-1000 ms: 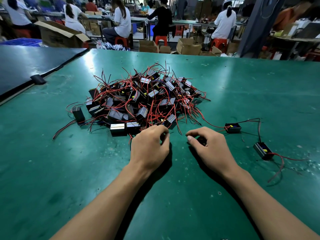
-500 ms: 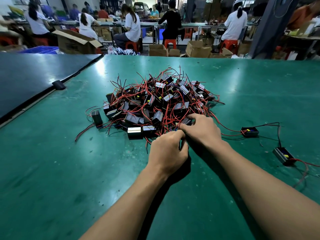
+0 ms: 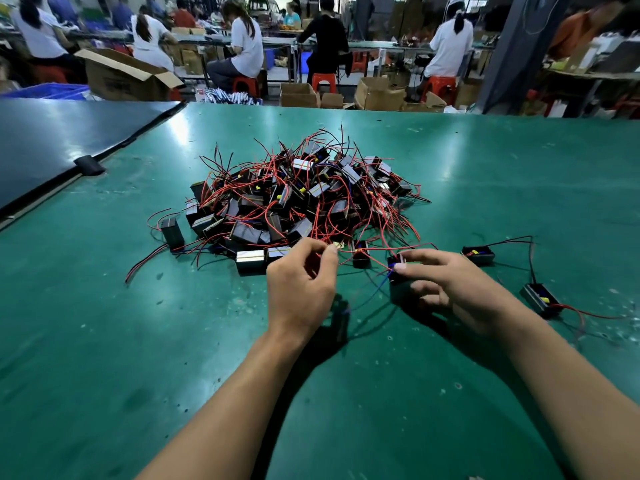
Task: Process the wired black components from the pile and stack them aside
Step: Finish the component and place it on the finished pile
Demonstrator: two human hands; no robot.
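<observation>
Across green table, tangled pile of black components with red wires.
At pile's near edge: left hand, fingers curled, thumb and forefinger pinched on red wire, probably near its bare tip.
Just right of pile's near edge: right hand, thumb and forefinger clamped on held component, remaining fingers loosely bent.
Further right of pile, apart from it: nearer loose component, then farther loose component, both open side up, leads trailing.

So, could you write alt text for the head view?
Two hands work at the near edge of a pile of black wired components on a green table: the left hand pinches a red wire, the right hand pinches one black component. Two more components lie apart at right.
</observation>
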